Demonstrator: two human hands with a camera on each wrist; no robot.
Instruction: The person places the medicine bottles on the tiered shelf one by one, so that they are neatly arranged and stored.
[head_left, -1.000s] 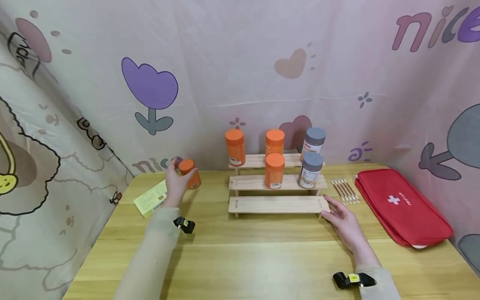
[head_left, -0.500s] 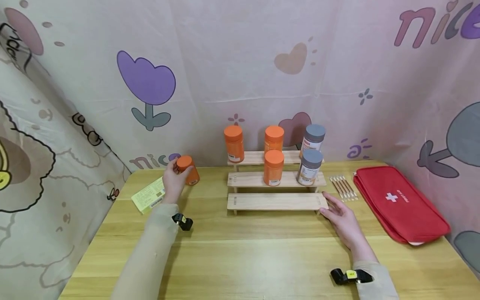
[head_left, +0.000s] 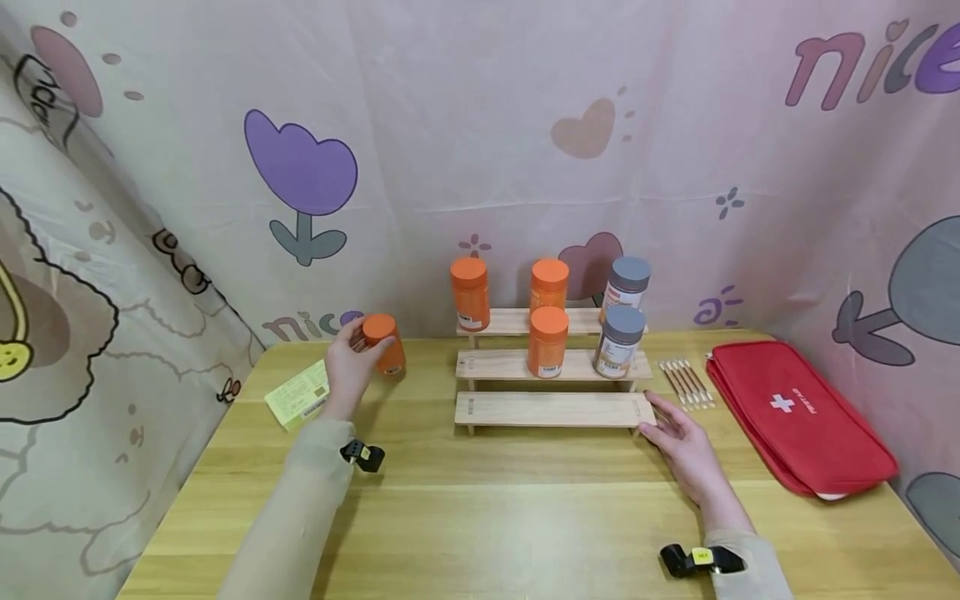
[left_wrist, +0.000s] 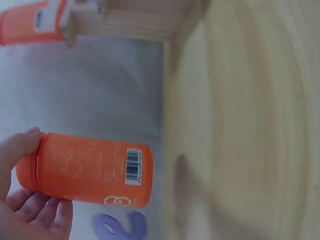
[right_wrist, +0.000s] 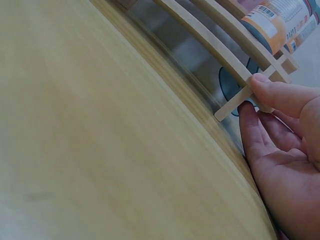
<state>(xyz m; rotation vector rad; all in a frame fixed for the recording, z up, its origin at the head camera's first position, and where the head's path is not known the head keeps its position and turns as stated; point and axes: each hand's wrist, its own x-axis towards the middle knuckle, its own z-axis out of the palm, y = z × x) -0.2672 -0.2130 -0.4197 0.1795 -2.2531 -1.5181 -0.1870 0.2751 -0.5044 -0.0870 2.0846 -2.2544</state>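
My left hand (head_left: 352,367) grips an orange screw-cap jar (head_left: 389,354) near its cap, left of a three-step wooden display rack (head_left: 555,408). In the left wrist view the jar (left_wrist: 95,170) shows a barcode label near its base, and a shadow lies on the tabletop beside it. Thumb and fingers of my right hand (head_left: 686,450) pinch the right end of the rack's lowest step; the right wrist view shows the thumb on the wooden edge (right_wrist: 235,102). Orange jars (head_left: 470,296) and grey-capped jars (head_left: 619,346) stand on the upper two steps, while the lowest step is bare.
A yellow-green box (head_left: 296,396) lies by my left hand. To the right of the rack are several cotton swabs (head_left: 686,383) in a row and a red first-aid pouch (head_left: 802,417). A printed curtain (head_left: 420,167) hangs behind the wooden table (head_left: 495,517).
My left hand has moved the orange jar slightly right and up, and the jar stands a little more upright. My right hand keeps its hold on the rack.
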